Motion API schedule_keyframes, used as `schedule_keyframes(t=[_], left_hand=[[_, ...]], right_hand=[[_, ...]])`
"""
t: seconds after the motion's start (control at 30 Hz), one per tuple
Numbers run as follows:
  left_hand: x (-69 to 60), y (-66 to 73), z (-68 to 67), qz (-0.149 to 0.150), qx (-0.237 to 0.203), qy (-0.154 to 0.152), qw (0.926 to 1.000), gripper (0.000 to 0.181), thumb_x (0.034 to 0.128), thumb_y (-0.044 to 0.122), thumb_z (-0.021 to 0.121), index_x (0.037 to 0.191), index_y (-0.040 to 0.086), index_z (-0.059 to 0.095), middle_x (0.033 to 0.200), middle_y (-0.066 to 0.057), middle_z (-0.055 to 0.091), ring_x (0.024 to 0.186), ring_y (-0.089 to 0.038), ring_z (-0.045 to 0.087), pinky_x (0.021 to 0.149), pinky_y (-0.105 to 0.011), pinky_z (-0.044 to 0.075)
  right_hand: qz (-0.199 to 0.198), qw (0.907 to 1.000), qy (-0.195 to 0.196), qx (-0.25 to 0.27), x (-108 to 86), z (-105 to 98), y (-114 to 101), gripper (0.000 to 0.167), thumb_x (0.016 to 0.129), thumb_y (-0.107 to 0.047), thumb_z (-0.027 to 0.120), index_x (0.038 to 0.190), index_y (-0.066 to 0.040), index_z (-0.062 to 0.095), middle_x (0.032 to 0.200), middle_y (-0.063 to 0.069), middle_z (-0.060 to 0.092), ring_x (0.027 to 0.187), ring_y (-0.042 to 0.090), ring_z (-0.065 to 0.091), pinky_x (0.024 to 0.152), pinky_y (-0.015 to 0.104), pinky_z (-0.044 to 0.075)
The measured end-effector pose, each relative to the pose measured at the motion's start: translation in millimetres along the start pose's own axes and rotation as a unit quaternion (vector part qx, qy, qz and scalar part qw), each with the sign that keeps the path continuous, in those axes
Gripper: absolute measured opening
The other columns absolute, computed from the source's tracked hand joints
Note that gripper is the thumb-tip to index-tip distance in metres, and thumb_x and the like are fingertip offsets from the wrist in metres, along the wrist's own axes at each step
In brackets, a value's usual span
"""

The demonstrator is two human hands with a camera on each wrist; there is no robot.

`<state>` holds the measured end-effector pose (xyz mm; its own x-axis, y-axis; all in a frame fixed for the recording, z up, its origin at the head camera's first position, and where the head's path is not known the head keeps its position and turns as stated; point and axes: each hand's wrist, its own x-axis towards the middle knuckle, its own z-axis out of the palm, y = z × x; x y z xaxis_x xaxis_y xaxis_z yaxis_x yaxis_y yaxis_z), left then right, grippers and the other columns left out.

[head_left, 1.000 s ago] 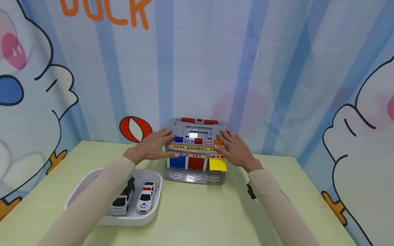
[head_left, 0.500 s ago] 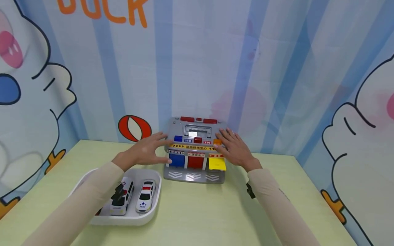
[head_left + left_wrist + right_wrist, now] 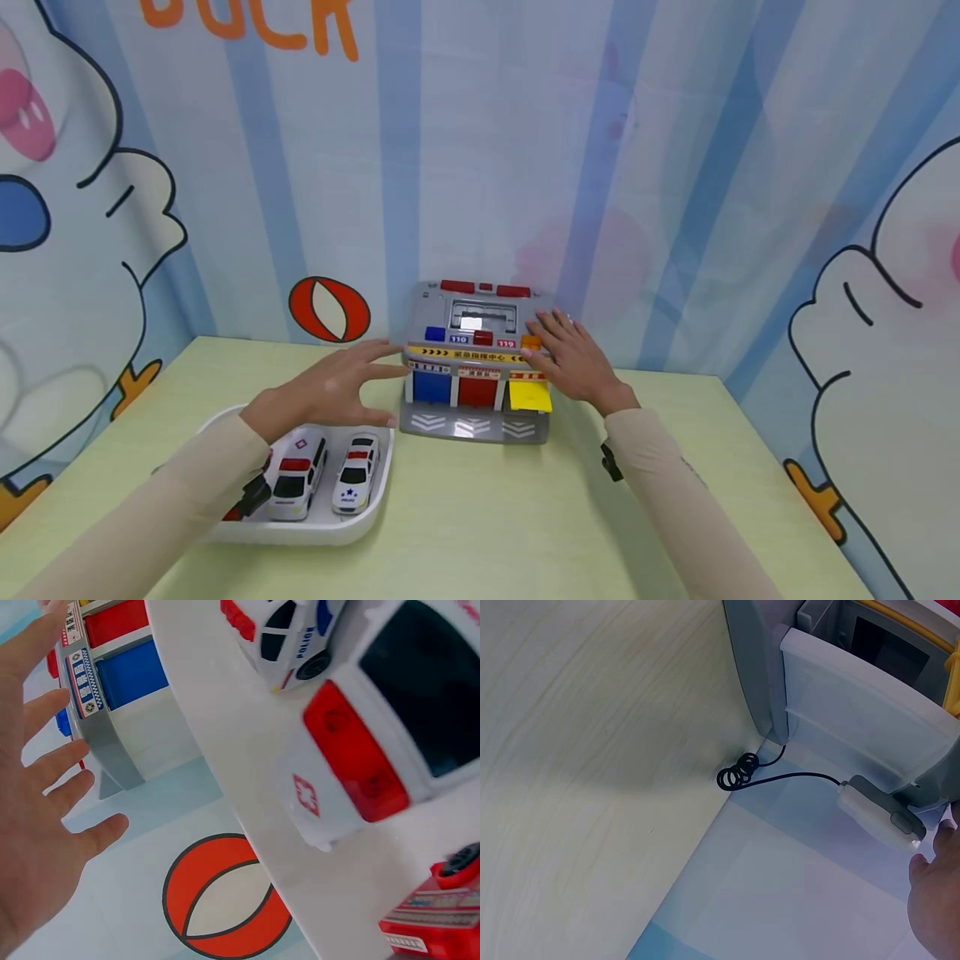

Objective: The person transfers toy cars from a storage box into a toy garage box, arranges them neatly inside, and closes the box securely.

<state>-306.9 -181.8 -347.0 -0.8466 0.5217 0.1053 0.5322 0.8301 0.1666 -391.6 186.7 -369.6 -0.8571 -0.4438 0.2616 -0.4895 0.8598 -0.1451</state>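
A grey toy rescue station [image 3: 457,356] with blue, red and yellow doors stands near the back of the table. My right hand [image 3: 573,358] rests on its upper right side, fingers extended by the orange button [image 3: 530,342]. Off the station's left edge, my left hand [image 3: 330,387] hovers with spread fingers and holds nothing. Below that hand is a white tray [image 3: 322,536], partly hidden by the left forearm. In it lie a toy ambulance [image 3: 298,475], a toy police car [image 3: 356,473] and a red toy vehicle [image 3: 439,915]. The yellow door [image 3: 530,396] is raised outward; the blue and red ones are down.
In the right wrist view a small handset [image 3: 877,814] hangs at the station's side on a coiled black cord [image 3: 739,771]. A printed curtain [image 3: 495,150] hangs right behind the pale table [image 3: 510,517].
My left hand has left the station's left side and moved left and down toward the tray. More of the ambulance shows. My right hand has stayed on the station.
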Motion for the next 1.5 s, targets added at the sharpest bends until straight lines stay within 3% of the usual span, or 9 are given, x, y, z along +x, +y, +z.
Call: schedule_keyframes(t=[0.57, 0.77, 1.23, 1.5], left_hand=[[-47.7, -6.3, 0.0, 0.011, 0.008, -0.016, 0.9998, 0.062, 0.0783, 0.056, 0.077, 0.131, 0.023, 0.068, 0.152, -0.01, 0.048, 0.143, -0.039, 0.037, 0.109, -0.069, 0.036], [-63.0, -9.4, 5.0, 0.033, 0.018, -0.012, 0.9992, 0.056, 0.0777, 0.055, 0.078, 0.122, 0.022, 0.073, 0.146, -0.01, 0.054, 0.138, -0.039, 0.042, 0.106, -0.066, 0.042], [-84.7, -12.1, 12.9, 0.027, -0.004, -0.037, 0.999, 0.047, 0.0736, 0.057, 0.081, 0.109, 0.026, 0.078, 0.14, -0.004, 0.06, 0.136, -0.039, 0.045, 0.105, -0.067, 0.042], [-92.0, -14.6, 17.3, 0.007, -0.025, -0.061, 0.9978, 0.042, 0.0693, 0.054, 0.086, 0.103, 0.03, 0.079, 0.137, -0.002, 0.062, 0.137, -0.04, 0.045, 0.106, -0.069, 0.039]], right_hand=[[0.004, 1.0, 0.0, 0.002, -0.5, -1.6, -1.9, 0.067, 0.103, -0.053, 0.038, 0.158, -0.017, 0.028, 0.168, 0.007, 0.019, 0.157, 0.033, 0.009, 0.126, 0.055, 0.009], [0.0, 1.0, 0.004, -0.002, 0.0, 0.1, -1.1, 0.067, 0.103, -0.053, 0.038, 0.158, -0.017, 0.028, 0.168, 0.007, 0.02, 0.157, 0.033, 0.01, 0.126, 0.055, 0.009], [0.001, 1.0, 0.004, 0.001, -0.9, 0.1, -0.5, 0.067, 0.103, -0.052, 0.039, 0.158, -0.016, 0.028, 0.168, 0.008, 0.02, 0.157, 0.033, 0.01, 0.126, 0.055, 0.009], [-0.001, 0.9999, 0.013, 0.005, -0.7, 1.3, -0.4, 0.066, 0.103, -0.052, 0.039, 0.158, -0.016, 0.03, 0.167, 0.007, 0.022, 0.157, 0.033, 0.01, 0.126, 0.055, 0.009]])
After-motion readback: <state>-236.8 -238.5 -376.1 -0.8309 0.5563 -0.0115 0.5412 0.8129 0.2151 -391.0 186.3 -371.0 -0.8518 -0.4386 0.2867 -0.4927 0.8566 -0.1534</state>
